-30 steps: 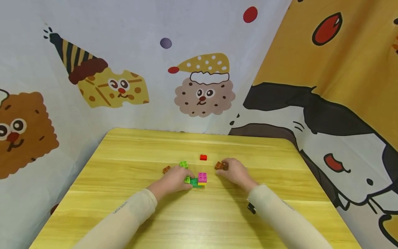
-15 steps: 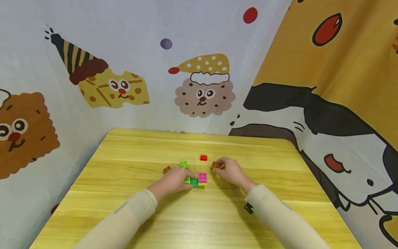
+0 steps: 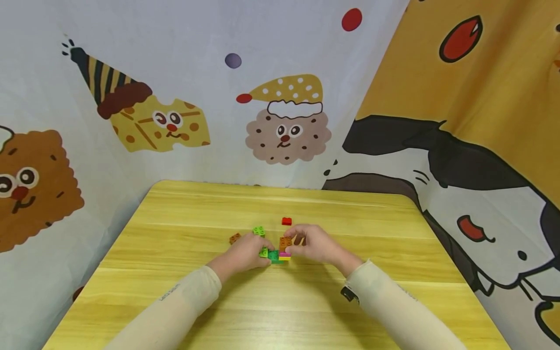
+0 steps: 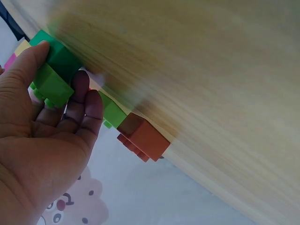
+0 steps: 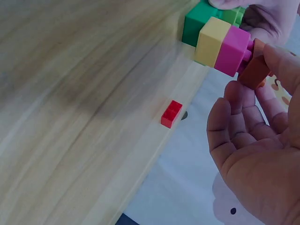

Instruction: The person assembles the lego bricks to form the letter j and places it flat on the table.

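On the yellow wooden table (image 3: 280, 301), my left hand (image 3: 261, 251) grips the green end of a small brick build (image 3: 274, 256), thumb on the dark green brick (image 4: 60, 57) and fingers by the light green one (image 4: 50, 85). The build also has a yellow brick (image 5: 211, 42) and a pink brick (image 5: 232, 50). My right hand (image 3: 292, 241) pinches an orange-brown brick (image 3: 285, 243) and holds it on the studs of the pink brick; the right wrist view shows this orange-brown brick (image 5: 255, 71) between fingertips.
Loose bricks lie just beyond the hands: a red brick (image 3: 286, 221), a light green brick (image 3: 258, 231) and a brown brick (image 3: 235, 238). Cartoon-printed cloth walls (image 3: 280, 97) close in the table on the far, left and right sides.
My right hand carried the orange-brown brick leftward from beside the red brick onto the pink brick. The left hand stayed on the green bricks.
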`<state>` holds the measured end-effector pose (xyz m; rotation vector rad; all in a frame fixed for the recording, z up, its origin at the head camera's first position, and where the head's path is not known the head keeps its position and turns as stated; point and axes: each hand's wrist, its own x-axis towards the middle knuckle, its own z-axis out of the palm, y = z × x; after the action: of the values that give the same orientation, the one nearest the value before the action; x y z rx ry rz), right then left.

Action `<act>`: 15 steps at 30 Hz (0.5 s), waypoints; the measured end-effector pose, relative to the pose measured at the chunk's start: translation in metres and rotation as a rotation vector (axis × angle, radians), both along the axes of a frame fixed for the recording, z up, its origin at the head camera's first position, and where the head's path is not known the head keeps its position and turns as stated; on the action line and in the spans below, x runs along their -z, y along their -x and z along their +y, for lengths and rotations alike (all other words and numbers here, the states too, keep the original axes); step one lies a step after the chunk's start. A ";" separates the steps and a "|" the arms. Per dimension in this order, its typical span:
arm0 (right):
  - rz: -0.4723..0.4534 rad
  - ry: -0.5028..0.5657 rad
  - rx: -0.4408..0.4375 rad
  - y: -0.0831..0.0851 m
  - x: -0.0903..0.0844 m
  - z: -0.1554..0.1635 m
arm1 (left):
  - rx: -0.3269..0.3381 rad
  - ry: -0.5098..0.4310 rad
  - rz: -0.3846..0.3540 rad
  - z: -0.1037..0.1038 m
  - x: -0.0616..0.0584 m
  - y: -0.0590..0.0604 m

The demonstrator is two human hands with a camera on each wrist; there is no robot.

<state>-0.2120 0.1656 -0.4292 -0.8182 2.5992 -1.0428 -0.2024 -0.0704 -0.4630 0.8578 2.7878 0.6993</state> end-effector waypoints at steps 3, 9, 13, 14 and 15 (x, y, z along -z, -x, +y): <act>0.024 -0.016 0.004 -0.002 0.001 -0.001 | 0.000 -0.006 0.002 0.000 -0.001 0.000; -0.032 0.053 0.056 -0.005 0.001 -0.001 | 0.006 -0.009 0.007 -0.001 -0.002 -0.001; -0.224 0.200 0.142 -0.008 0.006 -0.003 | 0.011 -0.010 0.005 -0.001 -0.002 -0.002; -0.288 0.244 0.159 -0.009 0.007 -0.004 | 0.011 -0.009 0.006 -0.001 -0.003 -0.002; -0.353 0.288 0.170 -0.010 0.009 -0.004 | 0.012 -0.009 0.005 -0.001 -0.003 -0.002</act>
<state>-0.2022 0.1613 -0.4383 -0.4203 2.2788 -1.4843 -0.2006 -0.0711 -0.4604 0.8781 2.7841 0.7095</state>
